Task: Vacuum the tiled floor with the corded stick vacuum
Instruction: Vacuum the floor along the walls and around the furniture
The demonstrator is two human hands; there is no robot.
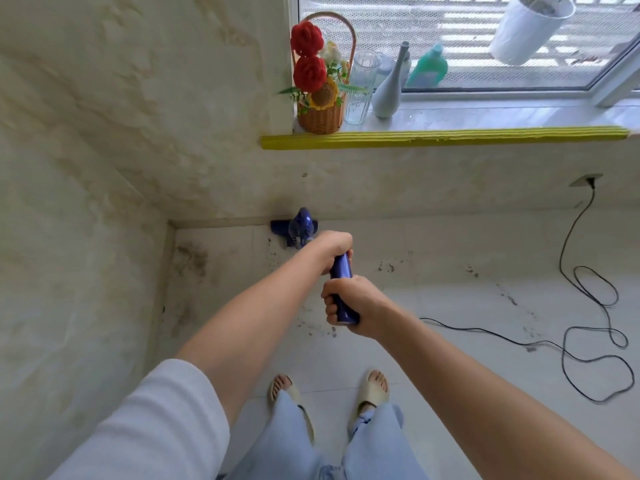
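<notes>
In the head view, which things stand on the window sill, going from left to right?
Wicker flower basket → clear ribbed glass → slim pale vase → green bottle. The white pot at the far right appears to be beyond the glass, not on the sill.

The white tiled floor [433, 393] filled the lower half of the frame. The blue vacuum head [281, 226] rested on it at centre, against the wall base. A black cord [588, 341] lay in loose loops at right. Dark debris specks [388, 266] were scattered mid-frame. At upper right, the windowsill [502, 114] carried a flower basket [320, 116], a clear glass [360, 88] and a grey vase [389, 88].
</notes>
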